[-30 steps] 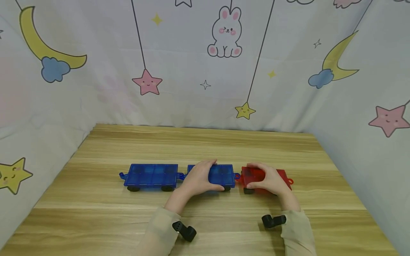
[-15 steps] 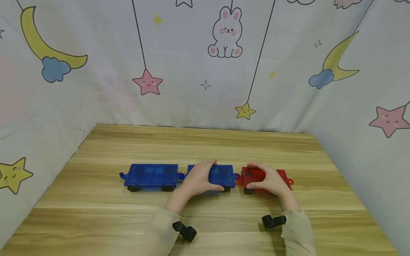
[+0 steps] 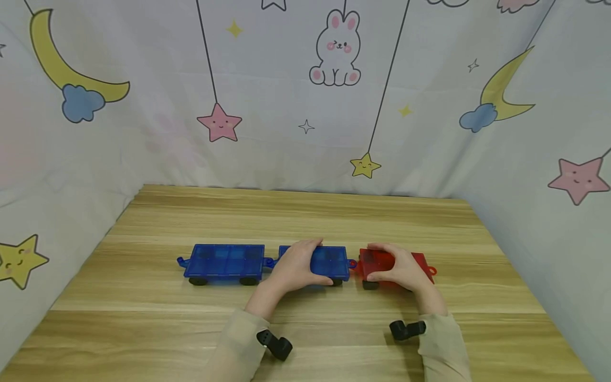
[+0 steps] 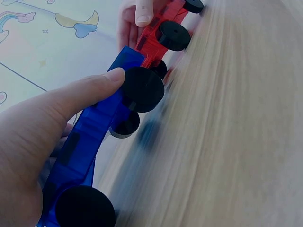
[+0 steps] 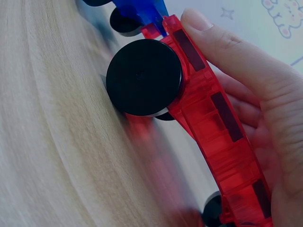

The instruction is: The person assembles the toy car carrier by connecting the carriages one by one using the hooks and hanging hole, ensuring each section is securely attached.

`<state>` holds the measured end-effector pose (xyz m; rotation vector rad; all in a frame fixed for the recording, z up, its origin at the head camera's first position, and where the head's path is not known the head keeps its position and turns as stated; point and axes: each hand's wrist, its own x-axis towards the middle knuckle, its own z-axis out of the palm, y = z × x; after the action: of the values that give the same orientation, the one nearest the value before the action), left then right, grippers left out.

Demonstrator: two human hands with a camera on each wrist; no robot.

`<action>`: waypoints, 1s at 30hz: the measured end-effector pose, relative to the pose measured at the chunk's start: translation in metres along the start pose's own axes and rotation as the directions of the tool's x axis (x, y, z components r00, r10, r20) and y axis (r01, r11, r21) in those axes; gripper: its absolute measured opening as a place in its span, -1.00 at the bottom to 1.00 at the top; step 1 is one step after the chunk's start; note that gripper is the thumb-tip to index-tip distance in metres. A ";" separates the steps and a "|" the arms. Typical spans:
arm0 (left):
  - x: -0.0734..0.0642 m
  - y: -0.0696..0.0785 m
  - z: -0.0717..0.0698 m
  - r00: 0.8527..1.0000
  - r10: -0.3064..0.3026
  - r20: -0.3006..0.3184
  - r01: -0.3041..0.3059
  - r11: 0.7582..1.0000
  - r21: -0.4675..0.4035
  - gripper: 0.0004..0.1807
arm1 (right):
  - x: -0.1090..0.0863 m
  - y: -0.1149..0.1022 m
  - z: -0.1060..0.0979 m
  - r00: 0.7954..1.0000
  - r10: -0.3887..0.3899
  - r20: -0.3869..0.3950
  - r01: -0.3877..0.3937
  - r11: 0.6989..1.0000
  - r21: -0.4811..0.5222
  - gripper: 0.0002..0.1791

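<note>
Three translucent toy train cars with black wheels stand in a row on the wooden table. My left hand [image 3: 297,267] grips the middle blue car [image 3: 330,261] across its width, with the thumb along its near side, as the left wrist view also shows. Around the red car [image 3: 382,260] at the right end, my right hand [image 3: 402,269] holds on, thumb against the near side [image 5: 218,132]. The blue and red couplings [image 3: 353,264] overlap between the two hands. At the left, another blue car [image 3: 224,261] meets the middle one at its coupling; no hand touches it.
The wooden tabletop [image 3: 305,212] stretches around the cars. A white curtain [image 3: 267,79] printed with stars, moons and a rabbit rises behind the table and along both sides. Small black devices sit at both wrists, over beige sleeves [image 3: 241,339].
</note>
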<state>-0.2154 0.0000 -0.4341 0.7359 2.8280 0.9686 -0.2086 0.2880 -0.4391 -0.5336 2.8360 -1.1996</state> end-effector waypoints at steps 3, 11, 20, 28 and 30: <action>0.000 0.000 0.000 1.000 -0.001 0.003 0.001 1.000 0.008 0.10 | 0.000 0.000 0.000 1.000 0.007 0.000 -0.007 1.000 0.001 -0.22; 0.001 -0.002 0.001 1.000 -0.005 0.010 0.005 1.000 0.022 0.09 | 0.001 0.001 0.002 1.000 0.019 0.003 -0.019 1.000 -0.002 -0.21; 0.001 -0.002 0.002 1.000 -0.002 0.017 0.002 0.999 0.037 0.09 | 0.002 0.001 0.001 1.000 0.014 0.005 -0.014 1.000 -0.003 -0.20; 0.000 -0.001 0.000 1.000 0.006 0.028 -0.008 0.998 0.066 0.09 | 0.002 -0.001 0.001 1.000 0.010 0.011 -0.010 1.000 -0.002 -0.19; 0.000 0.000 -0.001 0.999 0.009 0.034 -0.012 0.997 0.078 0.09 | 0.001 -0.002 0.000 1.000 0.009 0.011 -0.009 1.000 -0.002 -0.19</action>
<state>-0.2155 -0.0003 -0.4332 0.7678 2.8500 0.8421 -0.2092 0.2862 -0.4380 -0.5255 2.8278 -1.1883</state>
